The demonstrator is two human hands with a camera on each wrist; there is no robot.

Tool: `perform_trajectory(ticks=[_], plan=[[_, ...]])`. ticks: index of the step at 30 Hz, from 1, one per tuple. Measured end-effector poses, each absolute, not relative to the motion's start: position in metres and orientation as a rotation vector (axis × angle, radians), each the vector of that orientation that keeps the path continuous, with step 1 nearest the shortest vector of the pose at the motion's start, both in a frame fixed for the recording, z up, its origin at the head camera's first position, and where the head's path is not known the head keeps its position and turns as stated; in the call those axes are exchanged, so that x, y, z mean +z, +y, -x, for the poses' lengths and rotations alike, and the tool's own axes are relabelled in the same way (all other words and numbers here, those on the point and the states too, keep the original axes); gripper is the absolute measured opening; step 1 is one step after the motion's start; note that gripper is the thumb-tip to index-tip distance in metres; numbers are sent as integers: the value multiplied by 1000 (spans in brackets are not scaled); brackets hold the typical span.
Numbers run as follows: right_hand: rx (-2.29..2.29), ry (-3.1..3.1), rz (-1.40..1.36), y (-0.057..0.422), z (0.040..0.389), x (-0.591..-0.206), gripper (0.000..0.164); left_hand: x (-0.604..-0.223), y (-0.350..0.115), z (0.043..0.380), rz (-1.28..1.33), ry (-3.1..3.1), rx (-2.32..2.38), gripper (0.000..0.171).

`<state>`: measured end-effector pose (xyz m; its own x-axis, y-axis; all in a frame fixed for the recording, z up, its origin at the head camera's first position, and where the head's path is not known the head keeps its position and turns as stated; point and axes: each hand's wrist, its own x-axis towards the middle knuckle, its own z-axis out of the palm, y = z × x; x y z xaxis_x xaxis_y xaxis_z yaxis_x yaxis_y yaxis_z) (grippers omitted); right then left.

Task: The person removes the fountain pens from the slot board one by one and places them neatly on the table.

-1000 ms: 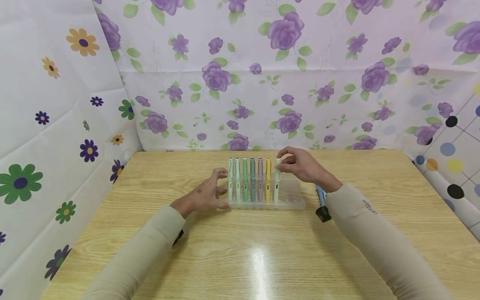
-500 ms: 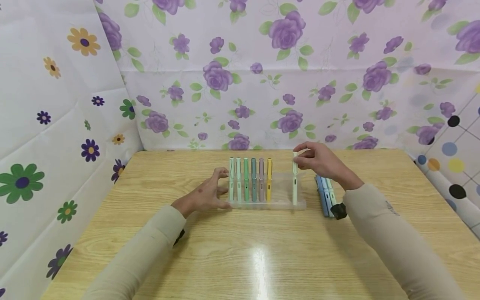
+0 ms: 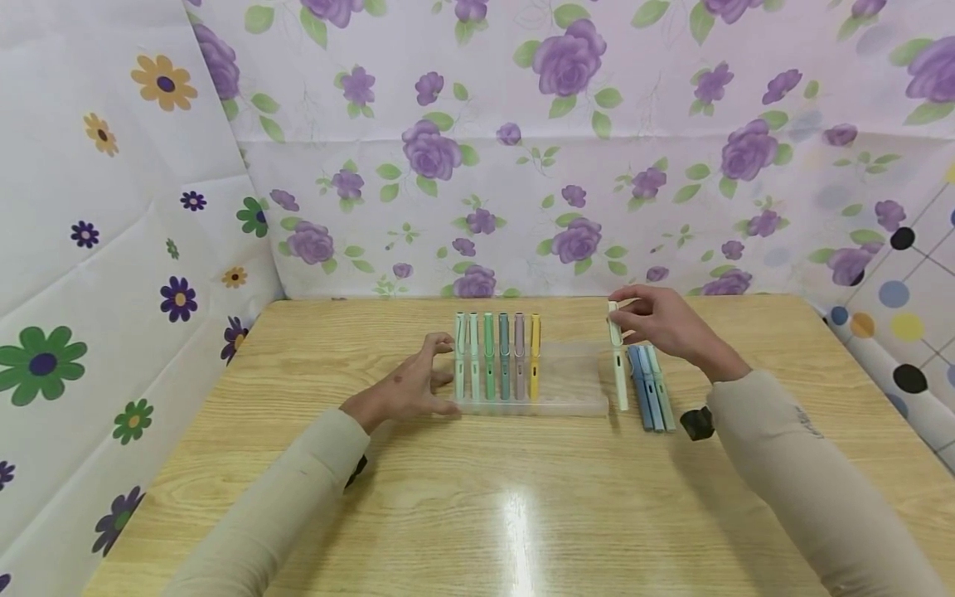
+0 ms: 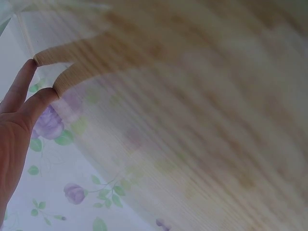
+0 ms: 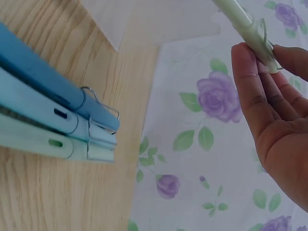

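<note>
My right hand (image 3: 666, 323) pinches a pale green pen (image 3: 620, 377) by the clipped cap at its top, as the right wrist view also shows. The pen hangs nearly upright just off the right end of a clear pen stand (image 3: 573, 377). Several pens stand in a row in the stand: two pale mint, then a green pen (image 3: 489, 356), a grey-teal one, a mauve one and a yellow pen (image 3: 535, 356). At the stand's left end, my left hand (image 3: 406, 385) grips it, thumb at the front lower corner and fingers higher up.
Flat on the table (image 3: 448, 514), right of the stand, a blue pen (image 5: 41, 67), a light blue pen (image 5: 43, 101) and a mint pen (image 5: 36, 137) lie side by side. Floral cloth (image 3: 507, 207) rises behind the table's back edge.
The right hand has lifted the pale green pen from its place beside the yellow one and carried it right, past the stand's end. The lying pens have come into view. The left hand stays put.
</note>
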<state>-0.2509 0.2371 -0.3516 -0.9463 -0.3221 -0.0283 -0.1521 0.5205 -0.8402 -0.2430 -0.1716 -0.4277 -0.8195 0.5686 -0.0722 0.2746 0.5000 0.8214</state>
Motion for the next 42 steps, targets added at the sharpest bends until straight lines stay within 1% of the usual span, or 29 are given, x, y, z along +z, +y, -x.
perform_trajectory(ticks=[6, 29, 42], plan=[[-1393, 2579, 347, 247, 248, -354, 48, -428, -172, 243, -709, 2418, 1226, 93], [-1366, 2591, 254, 282, 242, -366, 51, -430, -172, 244, -735, 2431, 1218, 94], [-1336, 2564, 191, 305, 245, -386, 55, -430, -171, 243, -728, 2450, 1210, 93]])
